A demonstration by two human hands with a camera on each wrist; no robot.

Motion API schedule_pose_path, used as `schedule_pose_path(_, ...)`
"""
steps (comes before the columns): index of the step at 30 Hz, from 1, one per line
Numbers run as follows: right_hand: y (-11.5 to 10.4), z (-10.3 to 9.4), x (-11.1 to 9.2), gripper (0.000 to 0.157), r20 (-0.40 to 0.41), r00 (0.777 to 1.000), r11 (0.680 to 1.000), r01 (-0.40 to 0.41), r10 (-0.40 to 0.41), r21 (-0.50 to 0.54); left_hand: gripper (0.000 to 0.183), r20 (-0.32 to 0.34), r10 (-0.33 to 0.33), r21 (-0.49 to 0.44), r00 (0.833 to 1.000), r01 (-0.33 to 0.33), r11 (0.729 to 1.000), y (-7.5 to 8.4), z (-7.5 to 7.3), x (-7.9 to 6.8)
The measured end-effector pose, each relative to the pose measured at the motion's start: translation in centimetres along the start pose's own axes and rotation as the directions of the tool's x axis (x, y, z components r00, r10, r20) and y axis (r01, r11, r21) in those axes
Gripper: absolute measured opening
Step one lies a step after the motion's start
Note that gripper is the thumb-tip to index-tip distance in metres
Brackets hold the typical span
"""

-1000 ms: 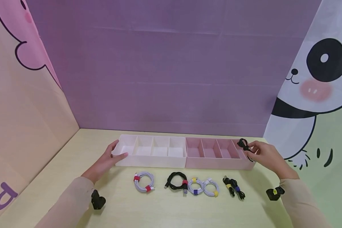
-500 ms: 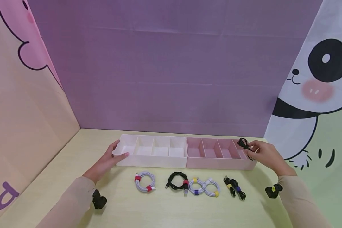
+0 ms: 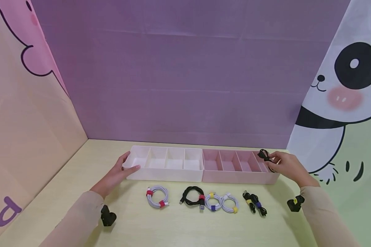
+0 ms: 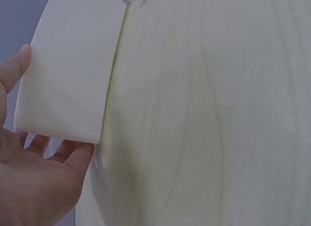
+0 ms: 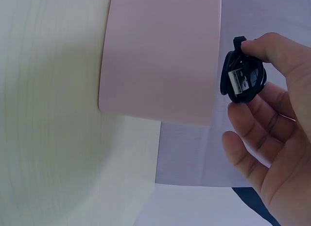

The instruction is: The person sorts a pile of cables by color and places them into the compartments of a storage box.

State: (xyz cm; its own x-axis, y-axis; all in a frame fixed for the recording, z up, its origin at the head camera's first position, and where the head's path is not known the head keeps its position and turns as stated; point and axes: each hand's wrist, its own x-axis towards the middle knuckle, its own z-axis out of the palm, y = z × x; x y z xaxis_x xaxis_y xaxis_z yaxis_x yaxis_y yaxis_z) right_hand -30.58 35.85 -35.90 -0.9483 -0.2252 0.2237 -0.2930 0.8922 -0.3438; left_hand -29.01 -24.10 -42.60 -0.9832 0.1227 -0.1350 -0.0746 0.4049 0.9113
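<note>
My right hand pinches a bundled black USB cable between thumb and fingers, over the rightmost compartment of the pink divided box. The right wrist view shows the metal USB plug on the coil, which is apart from the box wall. At the other end, my left hand grips the left end of the white divided box. Its thumb lies at the front rim and its fingers bend against the end wall. Both boxes stand end to end; no cable shows in their visible compartments.
In front of the boxes lie a white coiled cable with red ties, a black coil, two white coils with blue and yellow ties, and two black bundles. A purple backdrop rises behind the table.
The view shifts very slightly. My right wrist has risen a little, while the held cable stays over the pink box's right end. My left hand keeps its place.
</note>
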Motion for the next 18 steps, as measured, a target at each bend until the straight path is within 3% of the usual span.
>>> schedule_pose_path(18,0.79,0.16,0.71,0.033,0.017,1.0,1.0,-0.001,0.001,0.002,0.112,-0.007,-0.021,0.033,1.0,0.022,0.999,0.78,-0.15,-0.68)
